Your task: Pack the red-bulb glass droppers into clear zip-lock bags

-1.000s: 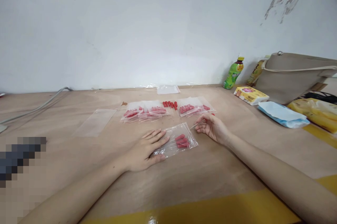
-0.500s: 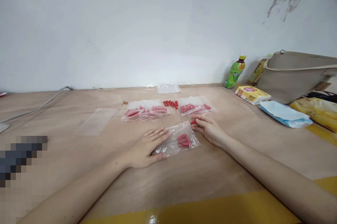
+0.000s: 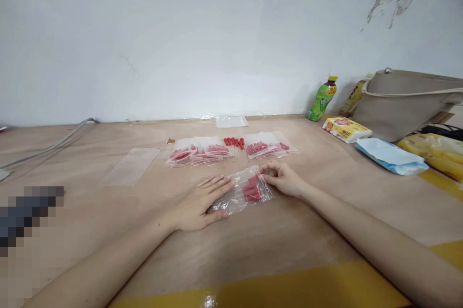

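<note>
A clear zip bag (image 3: 243,191) lies flat between the two hands, its near-left end under the left palm. Several red-capped droppers (image 3: 252,189) lie inside, close by the right fingertips.

Near bench (image 3: 253,245): bare wood between the two forearms, open passage.
12 o'clock: row of filled bags (image 3: 231,149) just beyond the clear bag (image 3: 243,191), blocking a straight reach.
9 o'clock: one flat empty sleeve (image 3: 130,167), otherwise open.
3 o'clock: tissue pack (image 3: 392,156), handbag (image 3: 407,103) and bottle (image 3: 321,99) crowd the edge.

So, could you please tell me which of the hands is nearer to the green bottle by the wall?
Right. The right hand lies left of and nearer the camera than the green bottle; the left hand is farther left.
</note>
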`<action>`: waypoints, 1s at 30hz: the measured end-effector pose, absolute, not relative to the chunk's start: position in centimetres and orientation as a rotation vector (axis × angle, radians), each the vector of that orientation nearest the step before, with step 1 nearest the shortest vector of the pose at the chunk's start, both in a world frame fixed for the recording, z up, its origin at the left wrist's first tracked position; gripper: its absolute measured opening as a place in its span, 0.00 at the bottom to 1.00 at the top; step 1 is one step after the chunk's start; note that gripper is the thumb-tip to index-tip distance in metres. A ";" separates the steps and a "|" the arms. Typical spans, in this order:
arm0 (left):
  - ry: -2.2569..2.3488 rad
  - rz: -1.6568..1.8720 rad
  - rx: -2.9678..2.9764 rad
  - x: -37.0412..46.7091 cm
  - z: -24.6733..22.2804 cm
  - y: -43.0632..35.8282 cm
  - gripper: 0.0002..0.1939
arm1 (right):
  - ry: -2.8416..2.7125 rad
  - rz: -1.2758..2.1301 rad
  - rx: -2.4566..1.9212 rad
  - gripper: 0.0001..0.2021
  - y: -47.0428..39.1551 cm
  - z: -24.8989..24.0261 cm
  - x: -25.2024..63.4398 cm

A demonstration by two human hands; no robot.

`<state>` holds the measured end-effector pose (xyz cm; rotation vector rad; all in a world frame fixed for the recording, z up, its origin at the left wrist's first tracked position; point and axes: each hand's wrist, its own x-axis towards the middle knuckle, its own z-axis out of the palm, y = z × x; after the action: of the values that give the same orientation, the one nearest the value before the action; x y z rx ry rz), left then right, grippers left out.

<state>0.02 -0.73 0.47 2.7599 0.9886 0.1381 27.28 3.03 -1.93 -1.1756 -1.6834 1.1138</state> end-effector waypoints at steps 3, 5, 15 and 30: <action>0.964 0.145 2.770 0.1 0.4 -0.6 0.32 | -1.655 1.091 -1.129 0.14 3.0 -2.1 26.3; 0.959 0.138 2.774 0.1 0.4 -0.6 0.32 | -1.599 1.113 -1.146 0.16 2.9 -2.2 25.8; 1.007 0.090 2.766 0.0 0.5 -0.7 0.35 | -1.791 1.024 -1.162 0.11 2.8 -1.9 26.5; 0.991 0.088 2.712 0.1 0.7 -0.8 0.32 | -2.045 0.118 -1.946 0.13 14.3 3.0 23.6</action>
<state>0.14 -0.77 0.67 2.7125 0.9905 0.0881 23.57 14.29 2.99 -1.9459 -2.0454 0.1179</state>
